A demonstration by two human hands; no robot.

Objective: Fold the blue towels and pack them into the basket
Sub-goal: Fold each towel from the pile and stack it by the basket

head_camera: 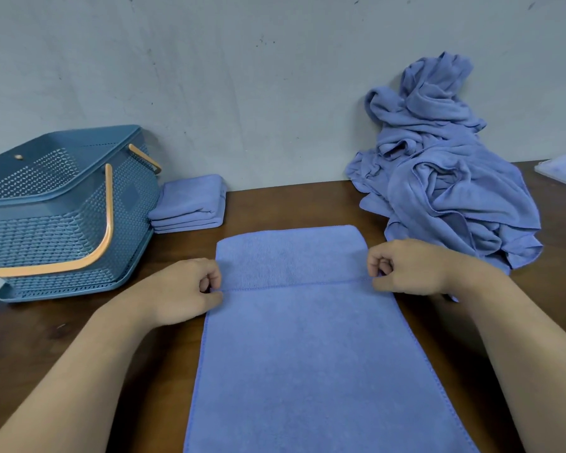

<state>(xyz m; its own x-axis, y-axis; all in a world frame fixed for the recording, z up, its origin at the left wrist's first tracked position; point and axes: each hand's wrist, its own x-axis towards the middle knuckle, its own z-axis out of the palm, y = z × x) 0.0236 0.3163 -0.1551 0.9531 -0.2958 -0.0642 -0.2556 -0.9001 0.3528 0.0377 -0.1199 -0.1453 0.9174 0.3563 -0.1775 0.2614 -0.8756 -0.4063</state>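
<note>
This looks like a plain laundry-folding spot in a bare room: a dark wooden table (307, 204) stands against a bare, scuffed grey wall (242, 76). A blue perforated plastic basket (62, 207) sits at ten o'clock, a stack of folded towels (190, 204) at eleven, a heap of unfolded towels (438, 178) at two, one towel (307, 354) spread at six. Home or workplace cannot be told.

a dark brown wooden surface (62, 335) is stretching across the lower part of the view, its far edge meeting a pale grey wall (242, 76) that is showing small dark scuffs and specks. a pale translucent plastic piece (564, 171) is lying on the surface at the far right, only partly showing.
</note>
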